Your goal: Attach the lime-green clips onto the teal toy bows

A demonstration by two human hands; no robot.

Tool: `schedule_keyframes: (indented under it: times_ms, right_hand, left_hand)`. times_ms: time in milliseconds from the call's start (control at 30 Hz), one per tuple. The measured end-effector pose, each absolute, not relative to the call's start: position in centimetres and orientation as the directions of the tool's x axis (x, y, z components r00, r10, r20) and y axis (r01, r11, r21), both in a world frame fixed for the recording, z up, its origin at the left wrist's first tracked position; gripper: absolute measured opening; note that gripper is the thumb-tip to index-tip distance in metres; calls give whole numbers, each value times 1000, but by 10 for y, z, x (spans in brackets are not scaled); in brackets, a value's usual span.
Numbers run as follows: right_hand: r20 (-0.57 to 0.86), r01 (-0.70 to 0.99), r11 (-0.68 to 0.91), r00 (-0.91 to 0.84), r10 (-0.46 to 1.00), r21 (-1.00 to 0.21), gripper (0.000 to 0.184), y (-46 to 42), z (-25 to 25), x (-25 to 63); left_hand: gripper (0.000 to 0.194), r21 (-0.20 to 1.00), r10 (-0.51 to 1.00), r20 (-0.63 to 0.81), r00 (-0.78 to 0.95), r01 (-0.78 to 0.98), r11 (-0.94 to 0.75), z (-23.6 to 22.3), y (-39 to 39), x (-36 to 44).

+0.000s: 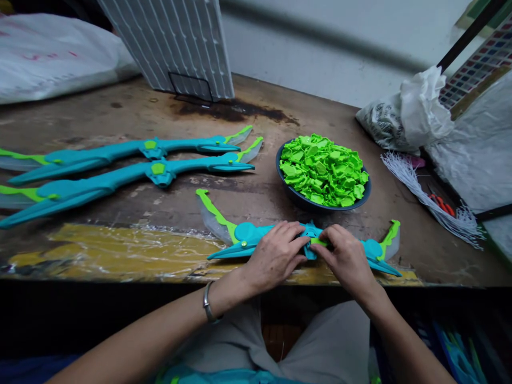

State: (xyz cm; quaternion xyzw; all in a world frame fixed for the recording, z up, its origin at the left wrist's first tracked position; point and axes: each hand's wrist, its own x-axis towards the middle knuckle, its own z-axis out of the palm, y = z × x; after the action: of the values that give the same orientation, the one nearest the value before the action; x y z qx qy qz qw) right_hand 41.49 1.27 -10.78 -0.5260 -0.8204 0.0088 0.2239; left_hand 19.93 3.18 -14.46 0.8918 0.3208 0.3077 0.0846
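A teal and green toy double-bladed weapon (248,234) lies along the front edge of the worn wooden table (320,112). My left hand (276,255) rests on its middle, fingers curled over the teal hub. My right hand (347,259) pinches a small green piece (319,241) against that hub. Just behind it stands a dark bowl (298,197) heaped with several bright green plastic pieces (323,168). Two more of the same toy weapons (132,150) (120,181) lie side by side to the left.
A white ribbed panel (176,42) stands at the back. A white bag (48,53) lies far left. At right sit crumpled plastic bags (408,112), a bundle of white ties (432,202) and red-handled scissors (442,202). Yellow tape (120,250) covers the front edge.
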Motion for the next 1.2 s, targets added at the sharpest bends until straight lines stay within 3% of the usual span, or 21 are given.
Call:
schedule_keyframes:
  times_ms: [100,167,367,533,767,967,1200]
  right_hand:
    - [330,826,485,-390,859,-287,6,17,-104,420]
    - [270,809,521,-455,849,-274,11,18,-100,423]
    - [60,753,652,-650,758,-92,14,21,-82,427]
    - [220,594,804,-780,585,-31,24,31,-77,427]
    - [352,510,858,-793,498,-65,31,33,-99,432]
    - [432,558,829,-736,520,-47,43,13,-111,428]
    - [550,632,761,-587,595,-148,33,5,-123,414]
  left_hand:
    - [39,381,617,492,615,485,-787,-145,33,196]
    - [39,377,602,504,619,469,-799,-145,34,194]
    - [40,334,576,525,627,470,-817,-148,34,192]
    - [36,322,577,538,614,483,-814,-153,33,192]
    - [32,314,567,579,586,481,-818,-158,33,195]
    - [33,296,564,596,571,497,-816,-159,33,197]
    - [34,301,557,614,559,487,-820,-158,32,196]
